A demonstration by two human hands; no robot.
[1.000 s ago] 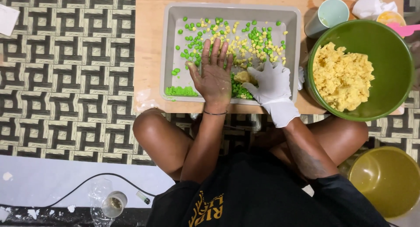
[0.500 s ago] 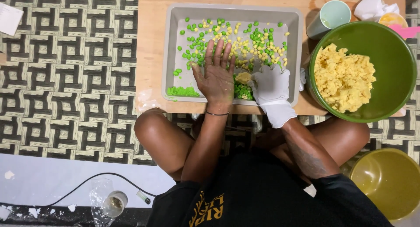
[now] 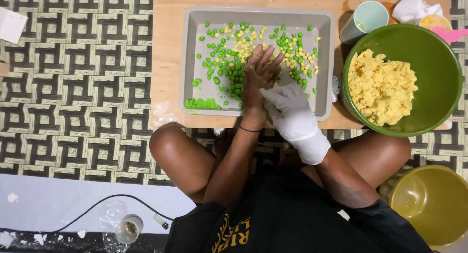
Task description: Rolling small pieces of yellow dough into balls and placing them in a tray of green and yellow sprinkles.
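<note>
Trays: one grey rectangular tray [image 3: 191, 63] on a low wooden table [image 3: 168, 48], straight ahead of the seated person.
Tray contents: many small green balls [image 3: 233, 72] and small yellow balls [image 3: 242, 48] scattered over the tray floor, too many to count; one flat patch of green crumbs [image 3: 202, 104] lies in the near left corner.
Bowls: two. One large green bowl [image 3: 441, 72] stands just right of the tray and holds a heap of yellow crumbly dough [image 3: 381, 87]; one empty yellowish bowl [image 3: 431, 204] stands on the floor by the person's right knee.
Cups: one pale green cup [image 3: 365, 20] behind the green bowl, beside the tray's far right corner.
Left hand: the bare left hand [image 3: 257, 80] is over the middle of the tray, fingers stretched long and fanned a little, its palm side meeting the gloved hand.
Right hand: the right hand [image 3: 292, 114] wears a white glove and lies against the left hand at the tray's near edge, fingers flat.
Grip: the two hands are pressed together, palm against palm; whether anything sits between them cannot be told.
Wrist: one thin dark band [image 3: 249, 129] on the left wrist.
Paper and wrappings: one crumpled white tissue [image 3: 414, 9] at the table's far right; one white sheet of paper [image 3: 10, 25] on the patterned floor, far left.
Floor items: one small roll of tape [image 3: 129, 228] by a black cable [image 3: 97, 206], near the left knee.
</note>
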